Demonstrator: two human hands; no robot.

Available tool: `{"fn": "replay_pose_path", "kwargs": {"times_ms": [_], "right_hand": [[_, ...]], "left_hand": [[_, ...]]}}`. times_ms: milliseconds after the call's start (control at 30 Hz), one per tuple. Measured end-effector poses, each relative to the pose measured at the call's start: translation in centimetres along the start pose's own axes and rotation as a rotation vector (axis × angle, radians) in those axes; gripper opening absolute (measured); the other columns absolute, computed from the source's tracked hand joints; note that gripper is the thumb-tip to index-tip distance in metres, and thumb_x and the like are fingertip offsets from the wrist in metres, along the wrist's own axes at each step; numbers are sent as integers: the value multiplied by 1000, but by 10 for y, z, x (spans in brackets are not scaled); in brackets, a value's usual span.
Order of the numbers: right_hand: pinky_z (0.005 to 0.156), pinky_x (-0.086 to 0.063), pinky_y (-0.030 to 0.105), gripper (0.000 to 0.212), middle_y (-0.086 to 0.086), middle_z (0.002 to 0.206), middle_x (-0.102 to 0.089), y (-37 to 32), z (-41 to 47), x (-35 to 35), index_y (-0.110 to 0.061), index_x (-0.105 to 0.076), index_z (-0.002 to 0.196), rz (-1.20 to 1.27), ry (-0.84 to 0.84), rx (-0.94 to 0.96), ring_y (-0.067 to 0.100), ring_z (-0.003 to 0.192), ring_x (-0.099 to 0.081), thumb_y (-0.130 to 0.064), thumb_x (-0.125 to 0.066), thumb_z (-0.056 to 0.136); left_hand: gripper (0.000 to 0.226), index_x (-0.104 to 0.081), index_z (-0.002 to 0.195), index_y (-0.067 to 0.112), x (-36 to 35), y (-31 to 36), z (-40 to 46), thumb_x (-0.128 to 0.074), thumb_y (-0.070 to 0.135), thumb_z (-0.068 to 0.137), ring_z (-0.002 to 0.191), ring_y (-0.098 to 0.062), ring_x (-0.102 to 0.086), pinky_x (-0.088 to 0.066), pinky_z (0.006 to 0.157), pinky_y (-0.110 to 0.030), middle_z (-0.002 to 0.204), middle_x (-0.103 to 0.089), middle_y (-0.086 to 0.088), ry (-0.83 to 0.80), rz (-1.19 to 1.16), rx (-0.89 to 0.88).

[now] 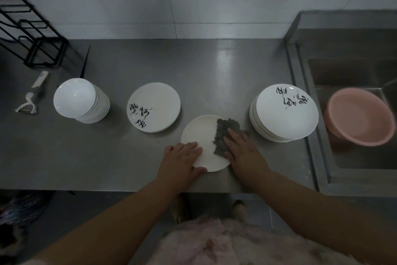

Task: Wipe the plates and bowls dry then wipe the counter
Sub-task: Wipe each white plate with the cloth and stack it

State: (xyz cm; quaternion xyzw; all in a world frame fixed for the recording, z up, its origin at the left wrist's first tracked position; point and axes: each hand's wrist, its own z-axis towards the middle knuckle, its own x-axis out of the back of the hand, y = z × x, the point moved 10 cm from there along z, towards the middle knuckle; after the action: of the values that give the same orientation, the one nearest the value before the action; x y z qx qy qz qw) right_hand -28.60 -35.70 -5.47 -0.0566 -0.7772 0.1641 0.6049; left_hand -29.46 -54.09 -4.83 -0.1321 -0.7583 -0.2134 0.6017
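Observation:
A plain white plate (200,135) lies on the steel counter (107,157) near its front edge. My left hand (180,161) holds the plate's near left rim, fingers on top and thumb along the edge. My right hand (242,151) presses a grey cloth (224,133) flat onto the plate's right side. Left of it sit a short stack of plates with black calligraphy (153,106) and a stack of white bowls (80,100). A taller stack of calligraphy plates (283,112) stands to the right.
A sink (354,75) is set into the counter at the right, with a pink basin (361,115) in it. A white peeler (32,95) and a black wire rack (32,35) occupy the far left. A tiled wall runs behind.

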Motion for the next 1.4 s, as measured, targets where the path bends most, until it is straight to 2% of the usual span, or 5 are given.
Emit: {"fn": "replay_pose_path", "kwargs": {"times_ms": [400, 567, 933, 1133, 1400], "right_hand": [[73, -43, 31, 19, 0, 88, -65, 11, -32, 47, -23, -60, 89, 464, -44, -312, 23, 85, -61, -22, -48, 104], [81, -48, 34, 32, 11, 111, -68, 33, 0, 36, -17, -59, 110, 205, -253, -484, 31, 103, -64, -46, -46, 102], [85, -49, 34, 38, 15, 114, -63, 25, 3, 40, -10, -58, 119, 259, -372, -551, 34, 111, -63, -41, -39, 107], [86, -57, 46, 70, 8, 89, -69, 18, 8, 119, -23, -62, 102, 666, 126, -631, 31, 85, -68, -78, -19, 94], [76, -57, 55, 15, 11, 81, -70, -28, 7, 240, -34, -56, 100, 1031, 477, -282, 23, 72, -65, -42, -60, 88]], "left_hand": [[90, -49, 145, 26, 14, -10, -3, -49, 83, 75, 140, -31, -37, -32, 111, -50, 159, -36, -6, 16, -48, 161], [99, -10, 162, 17, 18, -30, 11, -51, 72, 90, 150, -26, -29, -30, 118, -46, 166, -23, -7, -117, -241, 304], [57, -50, 129, 18, 37, -39, 31, -63, 58, 90, 115, -27, -61, -48, 88, -34, 126, -63, -5, -209, -510, 449], [54, -48, 122, 20, 129, -30, 34, -46, 66, 94, 97, -22, -63, -49, 84, -38, 110, -65, -1, 76, -737, 491], [35, -53, 123, 20, 249, -18, 21, -50, 47, 102, 85, 5, -51, -35, 65, -18, 102, -60, 11, 481, -1113, 516]]}}
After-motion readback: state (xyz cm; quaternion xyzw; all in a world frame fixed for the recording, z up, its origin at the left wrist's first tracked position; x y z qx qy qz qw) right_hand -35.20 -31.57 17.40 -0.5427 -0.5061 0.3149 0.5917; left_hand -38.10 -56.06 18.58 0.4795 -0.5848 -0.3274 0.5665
